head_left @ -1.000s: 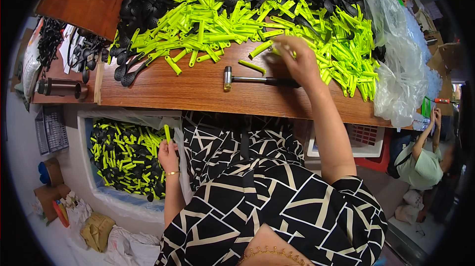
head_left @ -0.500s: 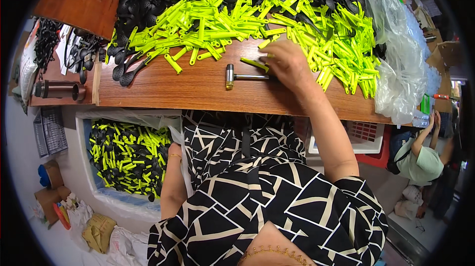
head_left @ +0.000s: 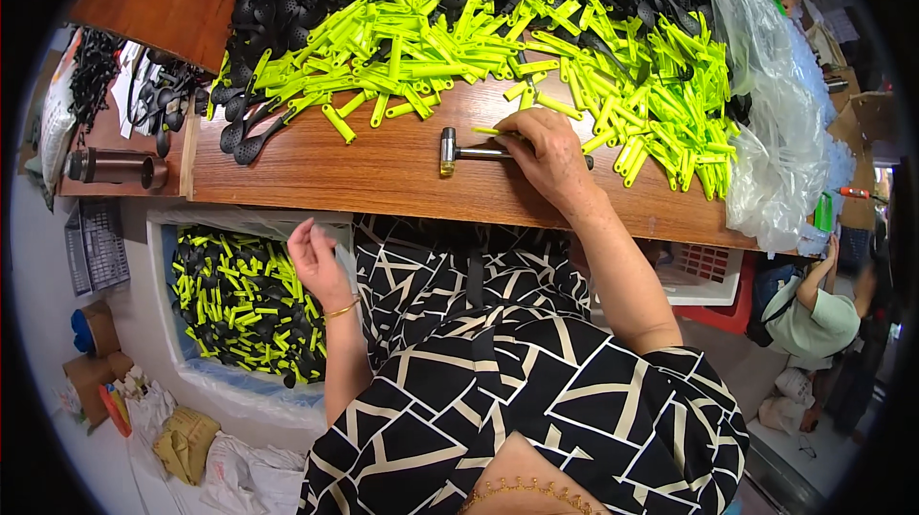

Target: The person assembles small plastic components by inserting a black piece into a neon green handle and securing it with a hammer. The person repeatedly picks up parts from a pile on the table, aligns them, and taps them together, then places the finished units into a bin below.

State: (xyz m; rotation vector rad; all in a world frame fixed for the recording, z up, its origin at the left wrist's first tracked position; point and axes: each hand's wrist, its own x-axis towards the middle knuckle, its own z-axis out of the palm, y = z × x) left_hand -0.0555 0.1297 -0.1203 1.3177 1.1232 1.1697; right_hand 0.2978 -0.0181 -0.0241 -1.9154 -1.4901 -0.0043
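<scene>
In the head view, a white bin (head_left: 160, 266) lined with clear plastic stands below and left of the surface (head_left: 316, 175), filled with a mixed heap of black utensils fitted with green handles (head_left: 244, 300). The left hand (head_left: 321, 261) is over the bin's right-hand edge, its grip apart, the fingers loosely curled. A white basket (head_left: 720, 293) sits under the surface at the right, with a red crate (head_left: 743, 295) beside it; the contents of both are hard to make out.

On the surface, the right hand (head_left: 550, 156) has its grip clamped on a slim green piece (head_left: 485, 130), whose tip points left from the fingers; the rest is covered by the hand. Just under that hand lies a hammer (head_left: 448, 153): its head and metal shaft show, while most of its dark handle is hidden. Beyond, loose green handles (head_left: 412, 60) are heaped against black perforated spoons (head_left: 297, 17), which the upper edge cuts off. Crumpled clear plastic (head_left: 775, 151) covers the surface's right end, blurring what lies beneath.
</scene>
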